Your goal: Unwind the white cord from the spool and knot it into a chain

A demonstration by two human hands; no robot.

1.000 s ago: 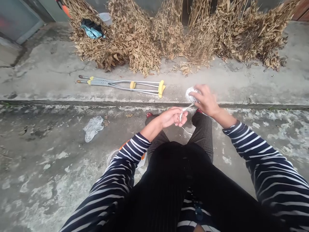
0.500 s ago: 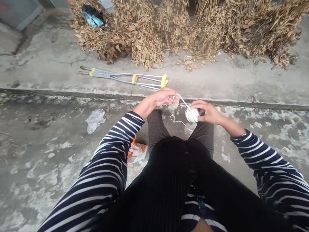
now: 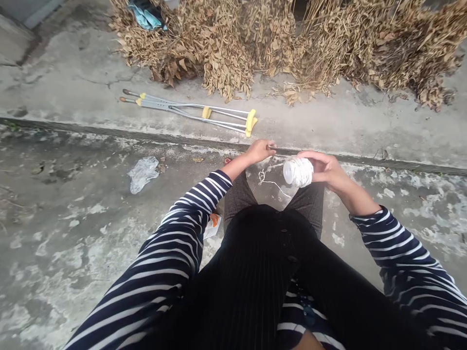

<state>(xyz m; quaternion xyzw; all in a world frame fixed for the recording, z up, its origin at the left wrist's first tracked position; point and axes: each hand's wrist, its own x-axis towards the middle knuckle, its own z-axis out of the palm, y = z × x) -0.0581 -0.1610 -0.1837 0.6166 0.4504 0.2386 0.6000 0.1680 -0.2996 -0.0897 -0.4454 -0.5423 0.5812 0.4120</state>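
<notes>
My right hand [image 3: 326, 168] is wrapped round a white spool of string [image 3: 298, 172], held sideways over my knees. My left hand [image 3: 260, 150] is closed in a pinch just left of the spool, gripping the string's loose part. A free end of the string [image 3: 266, 180] dangles in a small loop below my left hand, between my legs. Both arms wear dark sleeves with white stripes, and I sit on the concrete ground with my knees forward.
A pair of metal crutches with yellow pads [image 3: 197, 111] lies on the raised concrete ledge [image 3: 365, 131] ahead. Bundles of dry leafy branches [image 3: 277, 43] line the back, a blue cloth [image 3: 146, 17] on them. A crumpled plastic bag [image 3: 143, 172] and an orange-white packet [image 3: 212, 224] lie at my left.
My right hand brought the spool down from ahead to just over my knees and turned it sideways. My left hand rose and pulled string out leftward. The view tipped downward.
</notes>
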